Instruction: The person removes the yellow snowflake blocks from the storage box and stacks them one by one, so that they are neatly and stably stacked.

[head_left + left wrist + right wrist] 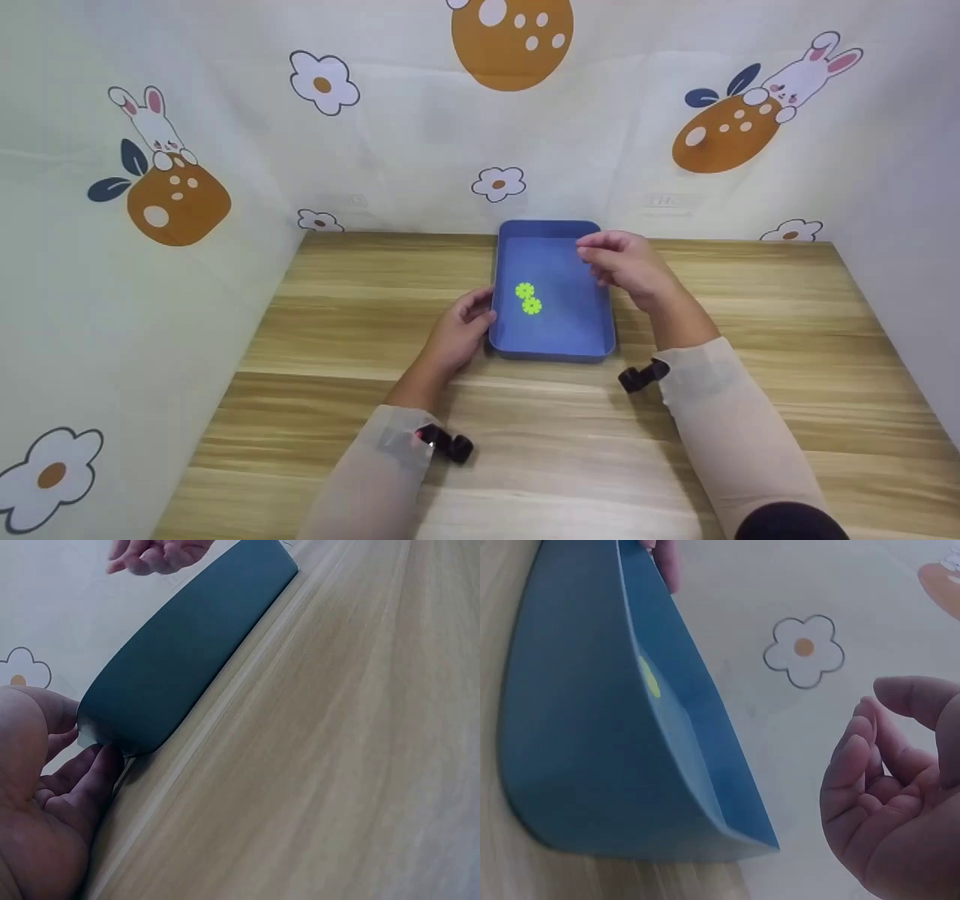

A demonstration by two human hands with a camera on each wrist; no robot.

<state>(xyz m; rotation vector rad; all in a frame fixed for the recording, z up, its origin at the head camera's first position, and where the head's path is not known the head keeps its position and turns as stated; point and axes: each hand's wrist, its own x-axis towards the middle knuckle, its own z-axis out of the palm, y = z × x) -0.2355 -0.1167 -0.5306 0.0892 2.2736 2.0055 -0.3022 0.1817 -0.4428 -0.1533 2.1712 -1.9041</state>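
Two yellow-green notched plastic discs (532, 306), like snowflake building pieces, lie touching in the blue tray (577, 330), left of its middle. I cannot tell whether they are joined. My left hand (459, 330) touches the outside of the tray's left wall; in the left wrist view its fingertips rest against the lower corner. Above the tray's right rim hovers my right hand (626, 266), thumb close to the index finger, the other fingers loosely curled. The right wrist view shows nothing between these fingers. There the tray wall (577, 712) hides most of the discs.
The tray stands on a wood-grain table (360, 322), near the back. A pale cloth backdrop (405, 135) with rabbits, oranges and flowers hangs behind and at both sides. A small black camera (450, 442) is strapped to each wrist.
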